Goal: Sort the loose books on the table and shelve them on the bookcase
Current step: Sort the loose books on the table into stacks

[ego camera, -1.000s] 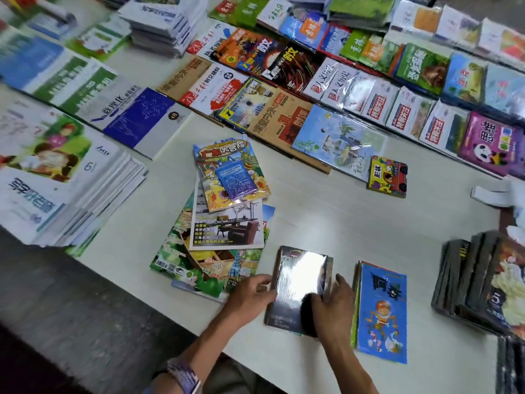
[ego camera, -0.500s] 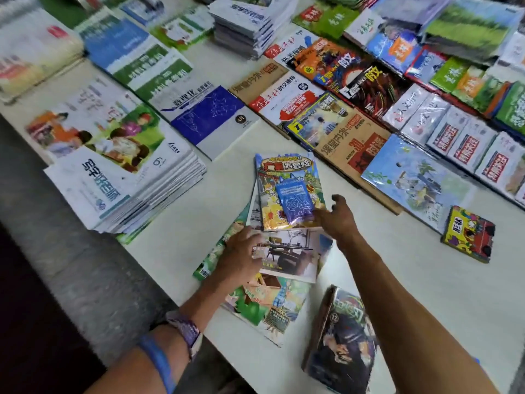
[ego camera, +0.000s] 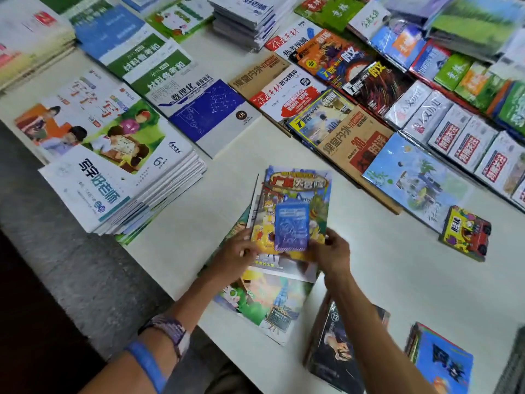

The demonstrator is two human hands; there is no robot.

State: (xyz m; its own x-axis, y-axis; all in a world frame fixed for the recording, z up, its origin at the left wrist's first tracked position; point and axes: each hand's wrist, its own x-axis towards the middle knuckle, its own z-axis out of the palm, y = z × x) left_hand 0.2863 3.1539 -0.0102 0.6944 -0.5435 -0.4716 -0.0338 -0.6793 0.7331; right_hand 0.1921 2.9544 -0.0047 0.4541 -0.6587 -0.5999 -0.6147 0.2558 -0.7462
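White tabletop (ego camera: 383, 280) runs across the view, with a grey stone floor showing along its left side. Near the table's front edge, both hands are clamped on 1 colourful yellow-and-red comic magazine (ego camera: 295, 206). The left hand (ego camera: 235, 257) grips its lower left corner and the right hand (ego camera: 333, 251) grips its lower right corner, fingers curled round the edges. A small blue plastic packet (ego camera: 291, 226) lies on the magazine's cover between the 2 hands. The magazine sits on top of a loose pile of glossy cartoon magazines (ego camera: 264, 302), which spreads towards the table edge; whether it is lifted clear of the pile cannot be told. The left forearm carries a purple patterned wristband (ego camera: 170, 331) and a plain blue band (ego camera: 147, 365).

Just right of the pile, partly behind the right forearm, lies a dark comic book marked 13 (ego camera: 329, 354), and beyond that a bright blue paperback (ego camera: 443, 362). A small yellow-and-red board book (ego camera: 466, 233) lies alone, well apart to the right. To the left sits a thick stack of white-and-green workbooks (ego camera: 119, 180). Overlapping rows of shrink-wrapped books and magazines (ego camera: 355, 89) fill the back of the table.
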